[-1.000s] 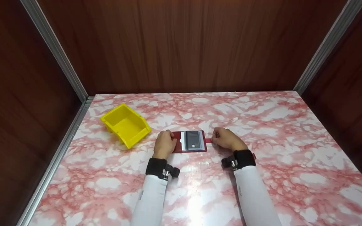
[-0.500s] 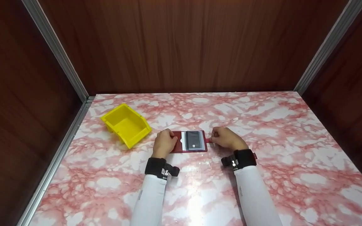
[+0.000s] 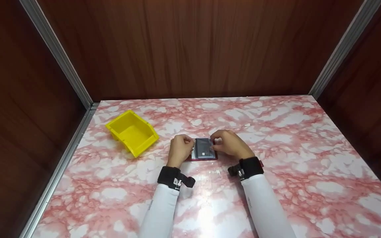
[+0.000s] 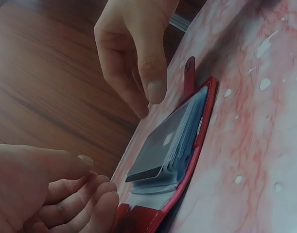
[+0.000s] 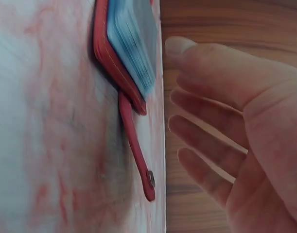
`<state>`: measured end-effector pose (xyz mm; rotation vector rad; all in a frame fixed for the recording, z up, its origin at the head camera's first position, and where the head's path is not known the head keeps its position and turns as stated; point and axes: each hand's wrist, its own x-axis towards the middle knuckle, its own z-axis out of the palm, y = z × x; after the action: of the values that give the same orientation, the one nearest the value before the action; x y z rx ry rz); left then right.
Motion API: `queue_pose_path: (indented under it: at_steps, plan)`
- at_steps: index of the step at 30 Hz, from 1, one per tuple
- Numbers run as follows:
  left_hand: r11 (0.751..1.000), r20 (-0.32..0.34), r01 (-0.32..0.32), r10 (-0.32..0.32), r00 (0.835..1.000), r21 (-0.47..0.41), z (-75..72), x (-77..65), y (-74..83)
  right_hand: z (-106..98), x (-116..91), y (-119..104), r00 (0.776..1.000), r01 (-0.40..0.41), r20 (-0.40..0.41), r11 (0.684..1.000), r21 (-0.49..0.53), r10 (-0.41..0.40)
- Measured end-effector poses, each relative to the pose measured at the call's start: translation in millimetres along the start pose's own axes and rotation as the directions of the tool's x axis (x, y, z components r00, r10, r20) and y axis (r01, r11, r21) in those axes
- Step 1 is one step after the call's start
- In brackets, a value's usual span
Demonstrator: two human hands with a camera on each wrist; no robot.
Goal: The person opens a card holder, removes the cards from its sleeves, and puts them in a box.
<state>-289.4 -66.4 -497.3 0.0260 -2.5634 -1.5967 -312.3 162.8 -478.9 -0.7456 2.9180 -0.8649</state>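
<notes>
Marbled tabletop, 2 things on it

The table [image 3: 111, 195] has a glossy red-and-white marbled top, with a bright glare at 6 o'clock. At 10 o'clock a yellow bin [image 3: 134, 134] sits at an angle, open side up. Just toward 12 o'clock from the centre lies an open red card holder [image 5: 116, 73], its strap [image 5: 132, 141] pointing to 3 o'clock

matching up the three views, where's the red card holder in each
Head: card holder near centre, between left hand and right hand.
Left wrist: card holder right of centre, slanting to the bottom edge.
Right wrist: card holder left of centre, cut by the top edge.
Shared landmark: marbled tabletop beneath it.
</notes>
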Motion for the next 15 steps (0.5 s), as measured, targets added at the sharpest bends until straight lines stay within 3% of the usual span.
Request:
queue_pose_path:
  at_steps: [7, 15]
  plan:
    - [0.990, 0.008, 0.107, -0.106, 0.994, -0.094, 7.3, -4.0, -2.6, 9, 3, -4, 0.999, -0.007, 0.051, 1.000, -0.008, 0.008]
    - [0.981, 0.063, 0.135, -0.127, 0.990, -0.141, 9.3, -2.1, -10.4, 8, 2, -5, 0.997, -0.045, 0.063, 0.999, 0.007, 0.045]
